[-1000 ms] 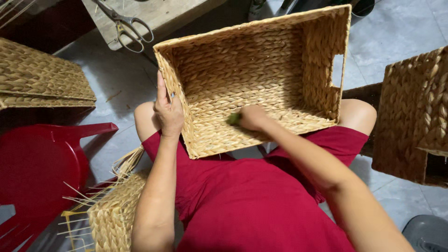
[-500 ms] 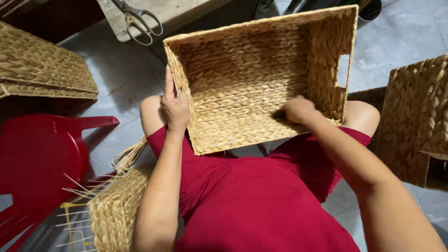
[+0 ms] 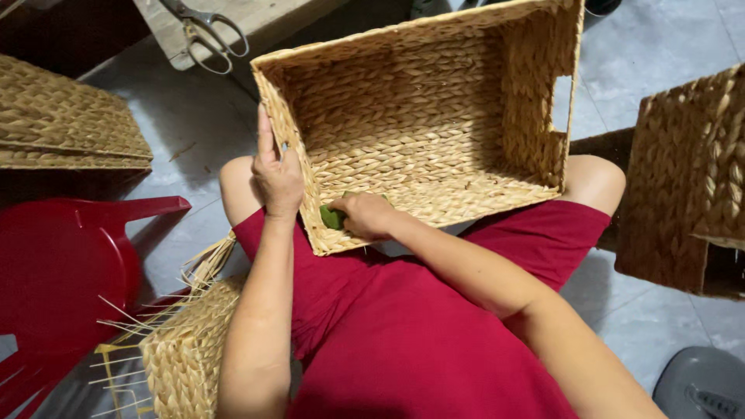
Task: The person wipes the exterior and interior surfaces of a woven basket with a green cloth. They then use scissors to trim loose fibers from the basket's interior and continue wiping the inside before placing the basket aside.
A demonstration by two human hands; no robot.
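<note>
The person wears a plain garment in deep red, a smooth, matte cloth without pattern, print or visible buttons. It covers the torso and spreads over the lap, ending above the knees, so both knees are bare. Soft folds and creases run across the cloth over the thighs and belly. Both forearms are bare from at least the elbow down; no sleeve reaches them. The left hand (image 3: 277, 180) and the right hand (image 3: 366, 216) are bare too: no gloves, no rings, no watch or bracelet at either wrist. The fingernails that show on the left hand are short and unpainted
</note>
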